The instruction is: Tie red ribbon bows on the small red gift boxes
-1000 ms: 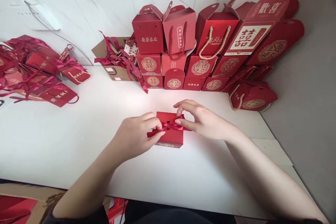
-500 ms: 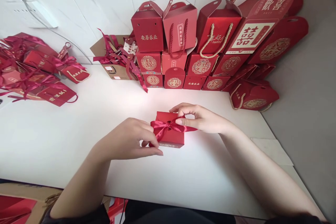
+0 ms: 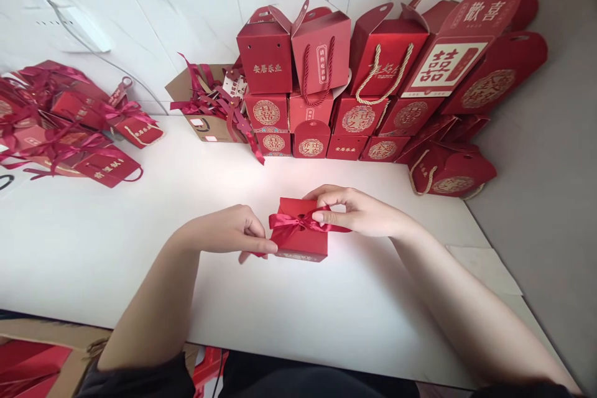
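A small red gift box [image 3: 305, 245] lies on the white table in front of me, with a shiny dark-red ribbon [image 3: 291, 224] tied in a bow across its top. My left hand [image 3: 236, 233] is at the box's left edge, its thumb and fingers closed on a tail of the ribbon. At the right side, my right hand [image 3: 347, 210] pinches the bow's right loop between thumb and forefinger. The other fingers of that hand lie behind the box, partly hidden.
Red gift boxes [image 3: 357, 115] stand stacked along the tiled wall. A brown paper bag [image 3: 212, 130] beside them holds ribbons and tags. Ribboned boxes [image 3: 109, 165] are heaped at the left. Below the table's front edge sits a cardboard carton [image 3: 77, 336] with red contents.
My left hand has moved a little left, drawing the ribbon tail outward past the box's edge. My right hand stays on the bow's right loop.
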Demonstrator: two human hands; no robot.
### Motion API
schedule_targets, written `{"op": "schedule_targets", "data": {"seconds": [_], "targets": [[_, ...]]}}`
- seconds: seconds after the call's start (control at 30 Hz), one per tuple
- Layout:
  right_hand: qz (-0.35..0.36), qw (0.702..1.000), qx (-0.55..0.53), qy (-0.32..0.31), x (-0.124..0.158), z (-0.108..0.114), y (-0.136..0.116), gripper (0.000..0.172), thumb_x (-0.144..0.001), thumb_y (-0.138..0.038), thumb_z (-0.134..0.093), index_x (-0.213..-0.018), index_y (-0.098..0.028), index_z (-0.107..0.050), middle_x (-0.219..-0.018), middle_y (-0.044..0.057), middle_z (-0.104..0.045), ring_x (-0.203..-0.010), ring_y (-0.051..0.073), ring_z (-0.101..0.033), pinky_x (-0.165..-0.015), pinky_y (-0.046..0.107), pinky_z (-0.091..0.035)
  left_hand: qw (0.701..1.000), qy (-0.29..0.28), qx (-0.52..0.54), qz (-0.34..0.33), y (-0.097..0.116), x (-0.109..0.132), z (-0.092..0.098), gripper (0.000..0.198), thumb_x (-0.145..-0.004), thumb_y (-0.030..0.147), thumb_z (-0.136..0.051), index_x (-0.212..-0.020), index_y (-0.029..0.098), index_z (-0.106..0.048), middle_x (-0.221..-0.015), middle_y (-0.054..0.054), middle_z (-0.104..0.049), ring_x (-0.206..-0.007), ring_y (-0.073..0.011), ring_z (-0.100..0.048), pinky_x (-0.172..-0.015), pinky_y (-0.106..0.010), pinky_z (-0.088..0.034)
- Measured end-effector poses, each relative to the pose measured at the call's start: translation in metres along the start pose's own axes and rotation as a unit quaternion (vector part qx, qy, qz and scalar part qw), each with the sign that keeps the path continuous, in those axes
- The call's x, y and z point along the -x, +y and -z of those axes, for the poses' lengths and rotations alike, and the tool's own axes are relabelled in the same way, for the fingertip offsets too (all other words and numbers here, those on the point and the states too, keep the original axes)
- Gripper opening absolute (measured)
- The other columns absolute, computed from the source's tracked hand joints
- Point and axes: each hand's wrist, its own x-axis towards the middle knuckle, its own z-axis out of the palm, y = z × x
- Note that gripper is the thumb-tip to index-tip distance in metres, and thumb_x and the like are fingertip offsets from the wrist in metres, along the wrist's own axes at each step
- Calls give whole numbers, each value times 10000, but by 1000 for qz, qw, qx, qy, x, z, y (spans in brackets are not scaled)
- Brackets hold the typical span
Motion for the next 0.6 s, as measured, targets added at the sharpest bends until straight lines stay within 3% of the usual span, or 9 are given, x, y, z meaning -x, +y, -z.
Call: {"op": "schedule_targets", "data": {"seconds": [0.13, 0.23, 0.47, 0.6], "targets": [[-6, 1000, -2, 0, -1, 1, 2, 363, -875, -519, -563, -762, -183, -640, -1162, 80, -618, -941, 193, -604, -824, 323, -483, 999, -32, 25, -29, -4, -8, -3, 333, -776, 449, -665, -606, 167, -722, -559, -26, -634, -474, -94, -459, -421, -218, -327], [-10, 1000, -4, -2, -1, 3, 3, 370, -875, -529, -561, -774, -183, -642, -1153, 80, -626, -948, 193, -597, -845, 323, -471, 997, -50, 35, -37, -7, -10, -3, 283, -762, 414, -684, -625, 173, -746, -600, -42, -680, -490, -104, -509, -426, -207, -385], [-11, 999, -31, -22, -5, 4, 6, 431, -892, -559, -514, -774, -172, -663, -1001, 69, -662, -898, 187, -590, -824, 312, -469, 998, -47, 28, -26, -8, -15, -3, 255, -746, 395, -708, -613, 181, -747, -602, -38, -701, -497, -102, -539, -456, -190, -418], [-23, 998, -64, -11, -6, 4, 8, 449, -908, -568, -477, -903, -175, -694, -969, 59, -670, -906, 193, -597, -868, 335, -449, 997, -61, 34, -18, -14, -21, -7, 233, -721, 397, -720, -651, 179, -763, -658, -53, -726, -516, -117, -565, -483, -203, -448]]}}
